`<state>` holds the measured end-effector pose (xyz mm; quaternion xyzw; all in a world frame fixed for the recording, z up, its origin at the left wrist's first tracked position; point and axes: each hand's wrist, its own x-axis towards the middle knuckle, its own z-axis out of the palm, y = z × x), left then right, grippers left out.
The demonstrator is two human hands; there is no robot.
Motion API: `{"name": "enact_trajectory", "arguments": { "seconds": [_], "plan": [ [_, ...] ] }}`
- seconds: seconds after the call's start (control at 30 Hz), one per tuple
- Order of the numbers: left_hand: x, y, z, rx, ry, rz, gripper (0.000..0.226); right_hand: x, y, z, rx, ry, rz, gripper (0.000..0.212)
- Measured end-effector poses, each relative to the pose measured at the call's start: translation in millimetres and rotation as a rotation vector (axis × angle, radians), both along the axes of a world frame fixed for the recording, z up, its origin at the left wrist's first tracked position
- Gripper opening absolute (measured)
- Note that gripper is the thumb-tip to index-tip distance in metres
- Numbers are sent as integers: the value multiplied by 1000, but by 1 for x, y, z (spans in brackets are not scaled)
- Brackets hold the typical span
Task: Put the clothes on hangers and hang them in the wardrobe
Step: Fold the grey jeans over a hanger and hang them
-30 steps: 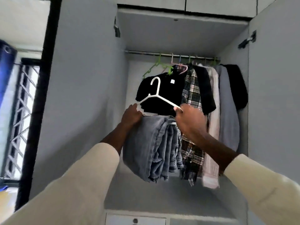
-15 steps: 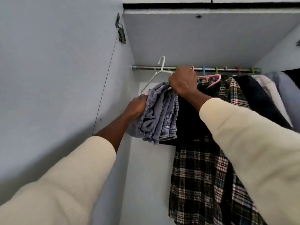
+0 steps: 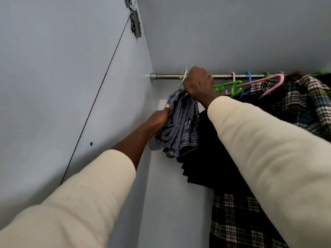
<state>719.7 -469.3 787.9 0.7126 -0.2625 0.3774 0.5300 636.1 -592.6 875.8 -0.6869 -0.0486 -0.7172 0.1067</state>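
Folded grey-blue jeans hang over a white hanger, whose hook sits at the metal wardrobe rail near its left end. My right hand grips the hanger just under the rail, hiding most of it. My left hand holds the left side of the jeans lower down. A black garment and a plaid shirt hang to the right on the same rail.
Green, pink and blue hangers crowd the rail right of my right hand. The wardrobe's left side wall stands close to the jeans. An open door with a metal hinge is at the left.
The hanger with the jeans has gone up from chest height to the rail, and its hook now sits at the rail. The camera has tilted upward and closer.
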Motion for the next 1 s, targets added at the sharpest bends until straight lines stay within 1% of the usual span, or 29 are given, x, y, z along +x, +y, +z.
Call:
{"name": "enact_trajectory", "arguments": {
  "seconds": [0.13, 0.27, 0.37, 0.43, 0.47, 0.53, 0.6, 0.67, 0.73, 0.77, 0.83, 0.9, 0.97, 1.0],
  "plan": [
    [24, 1, -9, 64, 15, -7, 71, 22, 9, -7, -8, 5, -14, 29],
    [39, 4, -20, 100, 29, -2, 63, 37, 11, -21, 12, 36, 26, 24],
    [38, 3, -27, 87, -13, 14, 64, 34, 7, -28, 54, 66, 120, 24],
    [34, 1, -32, 54, -60, 85, 63, 31, 4, -32, 103, 86, 258, 27],
    [30, -1, -35, 36, -99, 144, 56, 31, 2, -36, 118, 93, 336, 30],
    [22, -4, -45, 33, -241, 306, 45, 36, 1, -52, 138, 119, 464, 43],
    [10, -9, -53, 54, -317, 416, 40, 43, 0, -73, 165, 139, 510, 56],
    [0, -16, -57, 79, -313, 470, 40, 47, 0, -96, 200, 140, 498, 66],
    [-11, -24, -61, 96, -260, 490, 46, 46, -2, -117, 280, 184, 593, 75],
    [-16, -27, -63, 97, -232, 491, 47, 44, -4, -125, 339, 231, 683, 74],
    [-27, -31, -69, 112, -161, 485, 48, 37, -9, -138, 441, 330, 812, 61],
    [-39, -31, -77, 121, -117, 449, 53, 31, -14, -153, 450, 409, 842, 49],
    [-59, -30, -88, 126, -100, 412, 63, 15, -19, -168, 435, 479, 848, 44],
    [-70, -29, -96, 136, -79, 424, 67, 5, -22, -177, 424, 494, 846, 41]
  ]
}}
